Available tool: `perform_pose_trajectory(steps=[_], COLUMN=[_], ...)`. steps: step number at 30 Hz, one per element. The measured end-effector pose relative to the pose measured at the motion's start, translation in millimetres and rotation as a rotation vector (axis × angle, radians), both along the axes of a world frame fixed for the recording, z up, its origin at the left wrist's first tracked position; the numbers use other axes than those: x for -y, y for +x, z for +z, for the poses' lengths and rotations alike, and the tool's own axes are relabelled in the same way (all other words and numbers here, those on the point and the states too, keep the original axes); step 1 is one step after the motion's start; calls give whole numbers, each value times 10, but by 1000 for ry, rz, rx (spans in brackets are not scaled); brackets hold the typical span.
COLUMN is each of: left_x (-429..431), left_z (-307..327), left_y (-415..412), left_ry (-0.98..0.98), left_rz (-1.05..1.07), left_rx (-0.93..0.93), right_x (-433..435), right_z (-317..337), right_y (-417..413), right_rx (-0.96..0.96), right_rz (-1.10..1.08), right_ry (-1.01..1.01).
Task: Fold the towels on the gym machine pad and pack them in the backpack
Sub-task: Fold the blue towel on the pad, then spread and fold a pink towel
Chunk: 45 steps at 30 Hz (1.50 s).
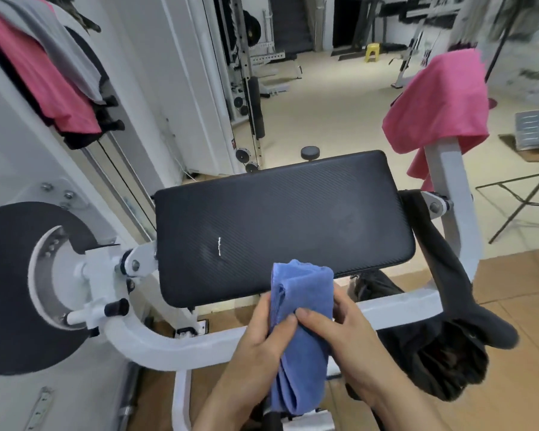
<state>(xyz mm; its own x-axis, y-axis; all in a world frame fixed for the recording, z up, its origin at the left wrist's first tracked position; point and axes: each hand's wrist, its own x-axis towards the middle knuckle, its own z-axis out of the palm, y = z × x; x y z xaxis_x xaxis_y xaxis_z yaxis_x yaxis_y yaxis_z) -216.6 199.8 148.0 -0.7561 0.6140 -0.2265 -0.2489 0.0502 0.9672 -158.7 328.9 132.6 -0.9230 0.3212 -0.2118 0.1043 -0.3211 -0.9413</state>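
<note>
Both hands hold a folded blue towel (299, 331) upright, just in front of the near edge of the black machine pad (280, 225). My left hand (262, 334) grips its left side with the thumb across the front. Fingers of my right hand (339, 325) curl round its right side. The pad's top is bare. An open black backpack (442, 346) hangs on the white frame at the right, below the pad. A pink towel (439, 101) is draped over the frame's right upright. Pink and grey towels (44, 70) hang on the machine at upper left.
The white frame bar (199, 346) curves beneath my hands. A black round disc (10, 287) sits on the machine at the left. A folding stand (523, 200) and a yellow stool (372, 52) stand on the gym floor beyond.
</note>
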Motion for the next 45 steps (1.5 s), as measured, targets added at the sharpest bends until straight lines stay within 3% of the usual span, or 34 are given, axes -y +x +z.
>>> perform_pose_trajectory(steps=[2,5,6,7,11,13,16,21,25,29,34,36,40,45], left_x=[168,348,388,414,378,296,54,-557,-1199,-1732,-2316,-2457,-2702,-2956], left_z=[29,43,58,79,163,220,299,296,201,-39,-529,-804,-1355,-1842], left_y=[101,231,267,302,429,503,651,892,1120,1427,1935,2043,2129,1895], left_ry=[-19,-209,-236,-205,110,163,135,147,197,213,65,-73,-439,-617], left_rz=[10,104,152,173,-83,-112,21,262,250,-40,-169,-114,-12,-160], left_rx=[-198,-661,-730,-702,-146,-139,-308,-339,-49,300,419,370,136,11], right_x=[195,412,462,501,539,464,240,-296,-952,-1861,-2542,-2682,-2867,-2959], right_z=[79,206,255,306,519,596,582,472,380,252,-62,-187,-569,-1099], right_y=[135,350,422,495,787,912,1092,1467,1829,2267,2776,2945,3090,2925], right_rx=[-4,2,5,2,-24,-12,50,48,69,31,116,183,379,379], right_rz=[-59,-150,-163,-164,-78,-19,-13,101,-142,-378,-362,-278,-82,-76], right_ry=[34,91,116,140,179,200,218,14,5,-158,-348,-253,141,565])
